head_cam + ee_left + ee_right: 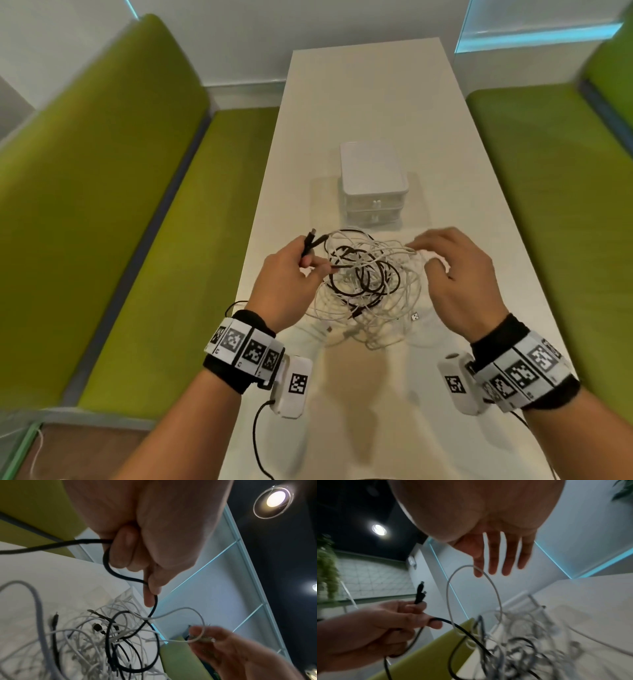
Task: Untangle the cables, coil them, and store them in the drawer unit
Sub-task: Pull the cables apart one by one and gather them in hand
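A tangle of white and black cables (pixel 373 298) lies on the white table (pixel 373 99), just in front of the white drawer unit (pixel 375 185), whose drawers look closed. My left hand (pixel 308 265) grips the black cable (pixel 109 566) near its end, and two dark plugs (pixel 419 592) stick up above the fist. My right hand (pixel 428 250) hovers over the right side of the pile with fingers straight. A white cable loop (pixel 494 588) hangs hooked over its index fingertip (pixel 477 573). The loop runs down into the tangle, crossing the black cable.
Green upholstered benches run along the table, one on the left (pixel 102 205) and one on the right (pixel 555 192). A small tag marker (pixel 415 316) lies on the table by the pile. A white wall closes the far end.
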Tool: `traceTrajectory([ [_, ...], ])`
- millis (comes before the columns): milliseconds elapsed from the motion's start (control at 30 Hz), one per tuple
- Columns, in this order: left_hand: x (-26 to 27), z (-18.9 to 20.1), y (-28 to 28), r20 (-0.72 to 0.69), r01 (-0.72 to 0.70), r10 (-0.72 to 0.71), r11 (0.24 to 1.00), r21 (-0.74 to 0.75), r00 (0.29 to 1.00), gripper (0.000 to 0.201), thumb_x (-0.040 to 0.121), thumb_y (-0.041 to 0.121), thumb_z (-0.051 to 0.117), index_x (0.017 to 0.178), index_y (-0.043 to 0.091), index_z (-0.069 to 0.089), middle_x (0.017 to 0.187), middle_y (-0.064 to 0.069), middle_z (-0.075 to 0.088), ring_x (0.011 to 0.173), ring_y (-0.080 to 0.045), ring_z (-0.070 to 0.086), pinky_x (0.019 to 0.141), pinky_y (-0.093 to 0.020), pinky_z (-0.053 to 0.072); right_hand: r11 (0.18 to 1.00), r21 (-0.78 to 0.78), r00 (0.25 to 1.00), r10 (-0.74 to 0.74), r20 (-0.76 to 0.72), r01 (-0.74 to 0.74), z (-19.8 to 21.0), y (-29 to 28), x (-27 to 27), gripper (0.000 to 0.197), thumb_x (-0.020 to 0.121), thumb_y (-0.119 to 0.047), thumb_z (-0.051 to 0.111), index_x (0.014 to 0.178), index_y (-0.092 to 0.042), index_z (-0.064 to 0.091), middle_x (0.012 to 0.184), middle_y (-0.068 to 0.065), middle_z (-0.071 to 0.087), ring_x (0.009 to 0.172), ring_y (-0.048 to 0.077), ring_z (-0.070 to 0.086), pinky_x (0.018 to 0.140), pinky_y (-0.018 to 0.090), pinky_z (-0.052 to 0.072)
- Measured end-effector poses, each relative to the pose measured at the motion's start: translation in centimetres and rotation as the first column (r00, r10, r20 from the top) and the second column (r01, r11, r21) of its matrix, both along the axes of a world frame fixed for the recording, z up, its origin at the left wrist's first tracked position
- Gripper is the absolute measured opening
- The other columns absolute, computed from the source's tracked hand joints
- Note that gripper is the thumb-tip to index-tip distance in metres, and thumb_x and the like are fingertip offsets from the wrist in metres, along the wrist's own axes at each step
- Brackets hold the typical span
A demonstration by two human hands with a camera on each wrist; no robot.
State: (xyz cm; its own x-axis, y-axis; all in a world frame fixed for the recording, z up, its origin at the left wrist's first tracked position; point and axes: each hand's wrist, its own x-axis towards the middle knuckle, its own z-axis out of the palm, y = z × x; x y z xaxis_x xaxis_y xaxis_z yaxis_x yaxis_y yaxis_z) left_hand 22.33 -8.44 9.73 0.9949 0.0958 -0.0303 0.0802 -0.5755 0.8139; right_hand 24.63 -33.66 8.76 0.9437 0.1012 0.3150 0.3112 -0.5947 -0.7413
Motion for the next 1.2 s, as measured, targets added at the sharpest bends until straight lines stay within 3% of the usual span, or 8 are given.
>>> traceTrajectory([
  [133, -0.1, 0.6, -1.3, 0.010, 0.093, -0.092, 0.993, -0.079, 0.996, 0.040, 0.091, 0.012, 0.069, 0.076, 0.017, 0.032, 0.092, 0.016, 0.077, 0.042, -0.009, 0.033, 0.050, -0.027, 0.037, 0.964, 0.098, 0.949, 0.219, 0.228, -0.246, 3.8, 2.7, -0.8, 0.033, 0.078, 0.013, 0.053, 0.076, -0.012, 0.074, 0.099, 0.000, 0.071, 0.099, 0.014, 0.068, 0.087, 0.028, 0.052],
  [267, 0.1, 1.0, -1.2, 0.043, 0.060, -0.051, 0.962, -0.266, 0.998, 0.042, 0.089, 0.004, 0.071, 0.076, 0.017, 0.033, 0.089, -0.001, 0.078, 0.044, -0.005, 0.043, 0.052, -0.029, 0.040, 0.931, 0.238, 0.894, 0.339, -0.292, -0.275, 3.6, 4.6, -0.1, 0.035, 0.091, 0.006, 0.062, 0.106, -0.026, 0.057, 0.101, -0.006, 0.066, 0.082, 0.017, 0.071, 0.059, 0.039, 0.062],
  [400, 0.2, 1.0, 0.4, 0.060, -0.035, 0.063, 0.922, -0.386, 0.996, 0.045, 0.091, 0.002, 0.071, 0.078, 0.018, 0.031, 0.089, -0.012, 0.078, 0.067, -0.006, 0.071, 0.059, -0.028, 0.050, 0.893, -0.061, 0.742, 0.331, -0.583, -0.446, 1.2, 3.8, 0.4, 0.052, 0.082, -0.012, 0.080, 0.119, -0.043, 0.059, 0.110, -0.011, 0.060, 0.055, 0.009, 0.062, 0.044, 0.028, 0.055],
  [600, -0.3, 1.0, 0.7, 0.057, -0.009, 0.039, 0.894, -0.448, 0.998, 0.039, 0.091, 0.001, 0.070, 0.082, 0.013, 0.034, 0.070, 0.009, 0.070, 0.049, -0.016, 0.051, 0.055, -0.033, 0.033, 0.702, -0.617, 0.892, 0.058, -0.448, -0.355, -1.5, 3.3, 0.6, 0.044, 0.081, -0.083, 0.048, 0.115, -0.057, 0.058, 0.097, -0.013, 0.048, 0.089, 0.016, 0.058, 0.064, 0.031, 0.039],
  [833, -0.2, 1.1, 0.9, 0.099, 0.060, -0.027, 0.935, -0.350, 0.995, 0.054, 0.093, 0.007, 0.068, 0.073, 0.055, 0.053, 0.091, 0.001, 0.077, 0.054, -0.044, 0.038, 0.066, -0.043, 0.038, 0.872, -0.312, 0.903, 0.271, -0.334, -0.377, -1.9, 2.4, 1.7, 0.025, 0.073, -0.010, 0.066, 0.066, -0.019, 0.044, 0.082, -0.003, 0.055, 0.079, 0.021, 0.050, 0.070, 0.044, 0.049],
  [933, 0.2, 1.2, 1.0, 0.119, 0.030, 0.015, 0.931, -0.363, 0.993, 0.053, 0.093, 0.006, 0.068, 0.069, 0.049, 0.049, 0.093, -0.002, 0.077, 0.065, -0.057, 0.051, 0.073, -0.038, 0.044, 0.901, -0.195, 0.882, 0.299, -0.365, -0.387, -1.9, 1.9, 1.5, 0.029, 0.082, -0.009, 0.070, 0.085, -0.026, 0.047, 0.078, -0.006, 0.059, 0.063, 0.008, 0.050, 0.062, 0.035, 0.045],
  [1067, -0.2, 1.2, 1.2, 0.078, 0.032, -0.009, 0.956, -0.290, 0.997, 0.038, 0.093, 0.004, 0.066, 0.080, 0.033, 0.047, 0.091, 0.001, 0.077, 0.052, -0.026, 0.027, 0.056, -0.027, 0.035, 0.940, -0.151, 0.888, 0.225, -0.402, -0.307, -2.3, 1.2, 1.7, 0.028, 0.094, -0.017, 0.066, 0.112, -0.035, 0.055, 0.090, -0.007, 0.070, 0.078, 0.013, 0.065, 0.070, 0.031, 0.048],
  [1200, -0.8, 1.5, 2.1, -0.217, 0.313, -0.334, 0.941, -0.128, 0.917, 0.027, 0.089, 0.009, 0.072, 0.081, 0.002, 0.046, 0.087, 0.005, 0.079, 0.055, -0.020, 0.038, 0.072, -0.035, 0.045, 0.984, -0.092, 0.917, 0.108, -0.385, -0.154, -2.1, 0.1, 2.7, 0.023, 0.102, -0.013, 0.051, 0.112, -0.028, 0.066, 0.083, -0.004, 0.065, 0.068, 0.016, 0.057, 0.062, 0.021, 0.043],
])
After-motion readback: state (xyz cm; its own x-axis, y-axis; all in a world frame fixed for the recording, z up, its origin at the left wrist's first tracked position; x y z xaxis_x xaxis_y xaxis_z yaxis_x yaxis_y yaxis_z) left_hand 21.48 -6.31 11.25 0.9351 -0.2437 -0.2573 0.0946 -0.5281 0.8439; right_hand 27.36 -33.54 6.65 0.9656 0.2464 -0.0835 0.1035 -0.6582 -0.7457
